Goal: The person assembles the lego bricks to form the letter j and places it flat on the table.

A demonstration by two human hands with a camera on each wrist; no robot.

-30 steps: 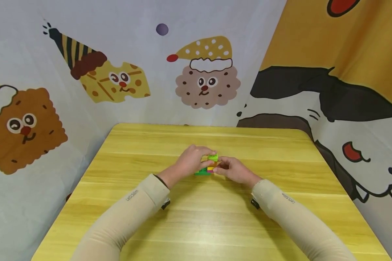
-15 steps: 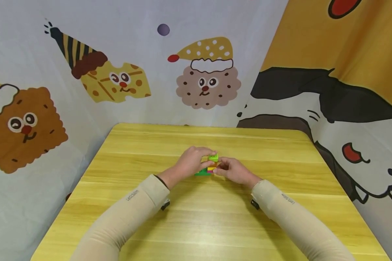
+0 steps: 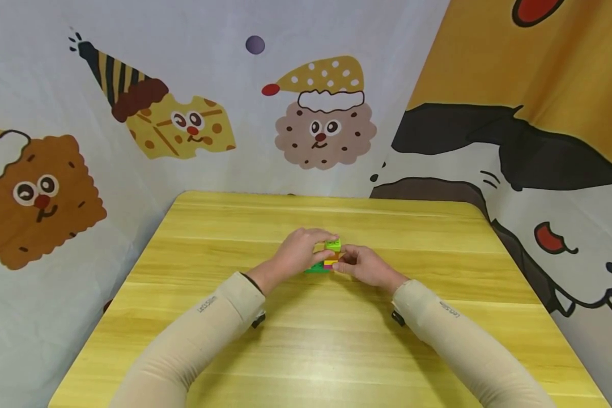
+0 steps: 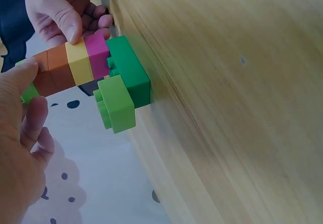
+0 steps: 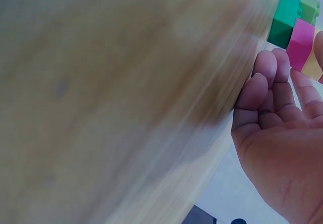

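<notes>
Thumb and fingers closed, my left hand (image 3: 302, 250) pinches the upright block tower (image 4: 76, 65) near its lime top; my right hand (image 3: 369, 266) grips it around the yellow. Below the lime come orange, yellow, pink, then a dark green base (image 4: 132, 75) on the wooden table (image 4: 227, 118).

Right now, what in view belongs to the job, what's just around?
Job: left hand, right hand, upper lime block, orange blocks, yellow block, magenta block, dark green block, lower lime block.
Just around: wooden table, printed cloth, sleeves.
</notes>
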